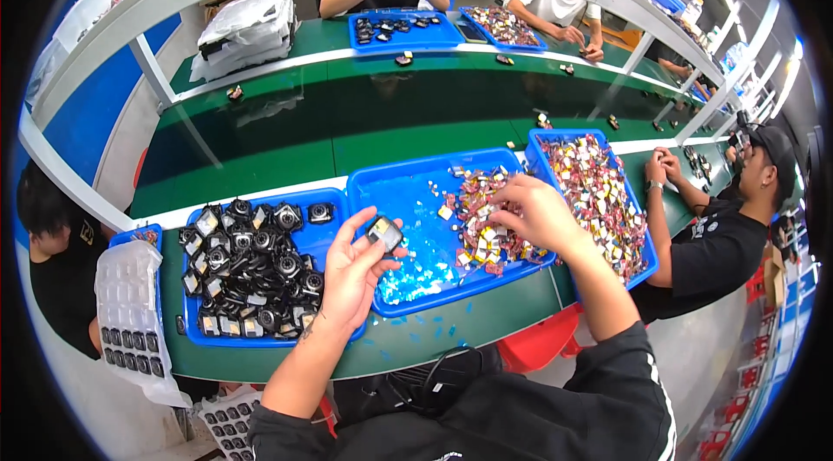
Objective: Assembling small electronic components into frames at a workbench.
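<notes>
My left hand [345, 274] is closed around a small black casing [384, 233] with a pale, flat rectangular face, held up over the middle blue tray [408, 174]. Over the right part of that tray, my right hand [531, 211] reaches into a heap of small wired parts [486, 235], pink, yellow and white. Its fingers are curved and apart, and nothing shows between them. Blue film scraps [416, 274] lie next to the heap. Left of my left hand, black camera-like casings [260, 253] fill another blue tray [325, 196].
A blue bin [646, 266] full of wired parts stands at the right. Clear plastic trays [130, 296] hold casings at the left. A conveyor [382, 109] with scattered parts runs beyond the trays. A co-worker [720, 218] sits at the right; others work across and at the left.
</notes>
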Demonstrator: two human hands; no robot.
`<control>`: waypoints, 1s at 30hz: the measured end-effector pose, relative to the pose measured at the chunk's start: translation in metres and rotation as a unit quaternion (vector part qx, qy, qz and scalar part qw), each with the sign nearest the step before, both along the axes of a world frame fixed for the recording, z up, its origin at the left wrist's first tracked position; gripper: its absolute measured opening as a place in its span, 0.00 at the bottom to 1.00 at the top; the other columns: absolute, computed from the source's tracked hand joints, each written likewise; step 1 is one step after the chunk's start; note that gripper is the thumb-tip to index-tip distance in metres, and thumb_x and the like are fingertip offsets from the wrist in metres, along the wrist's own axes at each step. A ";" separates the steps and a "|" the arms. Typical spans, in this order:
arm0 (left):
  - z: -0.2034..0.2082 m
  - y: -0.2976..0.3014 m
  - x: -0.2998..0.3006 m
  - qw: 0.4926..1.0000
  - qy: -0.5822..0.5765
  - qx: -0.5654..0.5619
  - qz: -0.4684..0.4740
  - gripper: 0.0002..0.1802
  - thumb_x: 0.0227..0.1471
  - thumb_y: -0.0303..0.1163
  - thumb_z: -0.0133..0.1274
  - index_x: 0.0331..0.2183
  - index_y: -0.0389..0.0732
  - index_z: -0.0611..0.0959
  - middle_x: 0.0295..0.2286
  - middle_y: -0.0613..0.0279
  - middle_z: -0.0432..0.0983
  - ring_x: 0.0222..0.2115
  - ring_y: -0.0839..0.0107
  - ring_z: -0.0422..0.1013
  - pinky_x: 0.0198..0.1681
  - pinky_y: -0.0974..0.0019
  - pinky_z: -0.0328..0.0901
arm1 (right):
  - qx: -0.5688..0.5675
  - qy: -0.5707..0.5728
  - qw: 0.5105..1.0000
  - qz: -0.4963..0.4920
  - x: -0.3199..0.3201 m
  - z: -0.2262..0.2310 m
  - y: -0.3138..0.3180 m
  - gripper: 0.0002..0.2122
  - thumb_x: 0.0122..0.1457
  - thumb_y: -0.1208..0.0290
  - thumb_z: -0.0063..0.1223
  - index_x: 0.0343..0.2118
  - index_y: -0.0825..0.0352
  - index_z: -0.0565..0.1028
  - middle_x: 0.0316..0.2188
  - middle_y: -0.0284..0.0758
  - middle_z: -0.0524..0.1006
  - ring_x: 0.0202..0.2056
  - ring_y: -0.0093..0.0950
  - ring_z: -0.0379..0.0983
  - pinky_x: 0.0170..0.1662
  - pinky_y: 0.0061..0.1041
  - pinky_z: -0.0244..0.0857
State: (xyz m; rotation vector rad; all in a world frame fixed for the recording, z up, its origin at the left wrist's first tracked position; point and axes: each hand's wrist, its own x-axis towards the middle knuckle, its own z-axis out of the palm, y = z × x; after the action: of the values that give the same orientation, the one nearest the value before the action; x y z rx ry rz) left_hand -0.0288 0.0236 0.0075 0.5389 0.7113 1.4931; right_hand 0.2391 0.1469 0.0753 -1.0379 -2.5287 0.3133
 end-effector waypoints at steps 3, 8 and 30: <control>0.006 -0.006 0.005 0.998 0.053 0.012 0.023 0.29 0.56 0.20 0.49 0.58 0.41 0.63 0.47 0.46 0.72 0.36 0.67 0.76 0.36 0.70 0.74 | 0.046 -0.022 0.996 -0.073 0.004 -0.035 -0.011 0.10 0.51 0.67 0.62 0.33 0.65 0.79 0.30 0.38 0.76 0.34 0.39 0.75 0.39 0.35 0.69; -0.001 -0.008 0.007 0.994 0.103 0.028 0.015 0.25 0.57 0.22 0.49 0.56 0.40 0.68 0.46 0.52 0.73 0.36 0.69 0.73 0.34 0.71 0.71 | -0.026 0.093 0.986 -0.135 0.002 -0.039 -0.014 0.06 0.52 0.73 0.60 0.31 0.68 0.77 0.26 0.36 0.77 0.28 0.31 0.75 0.33 0.28 0.69; -0.009 -0.019 0.026 0.896 0.411 0.165 0.018 0.12 0.47 0.31 0.64 0.38 0.42 0.87 0.40 0.61 0.72 0.35 0.74 0.70 0.32 0.74 0.66 | -0.438 0.509 0.741 -0.025 -0.067 -0.058 -0.111 0.06 0.59 0.82 0.52 0.38 0.70 0.71 0.33 0.33 0.76 0.35 0.18 0.74 0.40 0.17 0.69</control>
State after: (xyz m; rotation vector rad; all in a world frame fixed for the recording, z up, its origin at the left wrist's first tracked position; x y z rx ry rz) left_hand -0.0031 0.0046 -0.0014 1.4749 1.1176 1.4012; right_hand 0.1717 0.0356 0.0177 -0.8062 -1.2680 1.6387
